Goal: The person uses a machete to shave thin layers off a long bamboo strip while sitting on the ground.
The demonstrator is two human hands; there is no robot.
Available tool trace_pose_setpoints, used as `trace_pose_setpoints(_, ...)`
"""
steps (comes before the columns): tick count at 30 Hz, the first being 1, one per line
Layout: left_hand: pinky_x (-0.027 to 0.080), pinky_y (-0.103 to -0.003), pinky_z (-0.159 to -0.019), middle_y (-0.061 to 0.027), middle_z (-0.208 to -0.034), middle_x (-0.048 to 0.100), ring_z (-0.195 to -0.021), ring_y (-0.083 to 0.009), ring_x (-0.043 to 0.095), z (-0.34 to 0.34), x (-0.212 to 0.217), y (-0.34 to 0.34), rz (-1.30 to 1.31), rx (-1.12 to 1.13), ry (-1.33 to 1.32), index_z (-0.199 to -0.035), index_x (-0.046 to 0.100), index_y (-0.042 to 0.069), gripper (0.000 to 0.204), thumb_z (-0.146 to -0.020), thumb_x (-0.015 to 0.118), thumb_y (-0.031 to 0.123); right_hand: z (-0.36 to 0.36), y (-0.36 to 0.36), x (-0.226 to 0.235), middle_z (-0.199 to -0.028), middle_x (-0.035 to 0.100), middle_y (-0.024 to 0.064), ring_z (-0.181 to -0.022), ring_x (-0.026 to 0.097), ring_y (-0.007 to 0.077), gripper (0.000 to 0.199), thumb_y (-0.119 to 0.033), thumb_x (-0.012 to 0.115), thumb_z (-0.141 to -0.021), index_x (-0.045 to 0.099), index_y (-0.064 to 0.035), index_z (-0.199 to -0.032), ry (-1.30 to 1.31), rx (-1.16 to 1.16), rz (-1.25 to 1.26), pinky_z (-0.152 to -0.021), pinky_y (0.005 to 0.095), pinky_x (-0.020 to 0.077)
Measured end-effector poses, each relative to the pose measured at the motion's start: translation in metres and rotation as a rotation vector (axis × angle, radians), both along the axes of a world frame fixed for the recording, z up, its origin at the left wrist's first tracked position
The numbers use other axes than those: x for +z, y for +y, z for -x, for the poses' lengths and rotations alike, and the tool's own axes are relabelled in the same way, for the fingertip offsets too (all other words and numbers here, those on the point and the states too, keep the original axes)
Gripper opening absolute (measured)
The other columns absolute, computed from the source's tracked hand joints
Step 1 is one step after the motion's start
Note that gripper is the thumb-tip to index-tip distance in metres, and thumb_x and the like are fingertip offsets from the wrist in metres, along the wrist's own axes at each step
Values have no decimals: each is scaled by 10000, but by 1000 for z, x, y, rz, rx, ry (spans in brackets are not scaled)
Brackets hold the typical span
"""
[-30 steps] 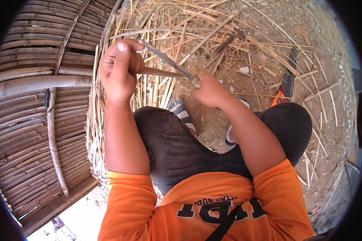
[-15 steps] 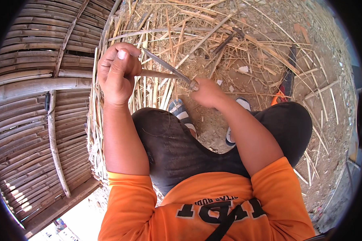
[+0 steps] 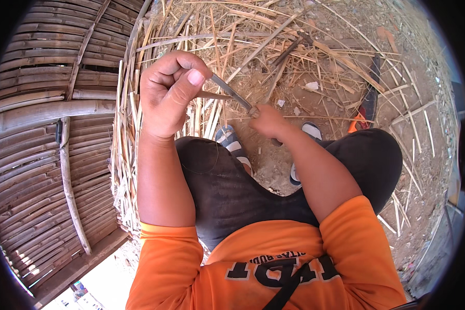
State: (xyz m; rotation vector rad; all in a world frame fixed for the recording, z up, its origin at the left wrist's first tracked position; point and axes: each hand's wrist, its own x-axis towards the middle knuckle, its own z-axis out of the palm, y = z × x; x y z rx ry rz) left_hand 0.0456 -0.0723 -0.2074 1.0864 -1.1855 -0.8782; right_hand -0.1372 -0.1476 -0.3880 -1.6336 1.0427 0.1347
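Note:
My right hand [image 3: 268,122] is closed round the handle of a knife, whose narrow grey blade [image 3: 233,92] points up and to the left. The blade's far end reaches the fingertips of my left hand [image 3: 170,95]. That left hand is closed, its thumb bent over the curled fingers. From it a thin bamboo strip [image 3: 215,96] runs rightward to the blade, close to the knife handle. Whether strip and blade touch, and how the strip sits inside the left fingers, is hidden.
Bamboo slats form a wall [image 3: 31,155] on the left. A bundle of pale strips [image 3: 124,155] lies beside my left arm. Loose splinters [image 3: 253,41] cover the ground ahead. Further right lies a long dark blade-like tool [image 3: 368,101] with an orange part [image 3: 357,123].
My left hand has moved right, nearer my right hand, and less of the blade and strip shows between them. My right hand has shifted slightly right and down with the knife.

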Motion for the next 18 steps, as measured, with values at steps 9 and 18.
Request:
trace_pose_setpoints(9, 241, -271, -483, 70, -536, 330, -468, -58, 272, -32, -7, 0, 81, 69, 179, -939, 626, -53, 330, -921, 617, 277, -19, 25, -10, -977, 685, 258, -941, 673, 402, 428, -192, 701, -768, 628, 32, -1125, -225, -74, 169, -805, 449, 532)
trace_pose_setpoints(18, 238, -269, -482, 61, -537, 319, -475, -67, 272, -36, -8, -6, 68, 56, 186, -931, 626, -49, 326, -903, 619, 275, -1, 12, -59, -958, 683, 258, -922, 671, 419, 406, -206, 688, -767, 639, -2, -1114, -50, -125, 122, -805, 479, 520)
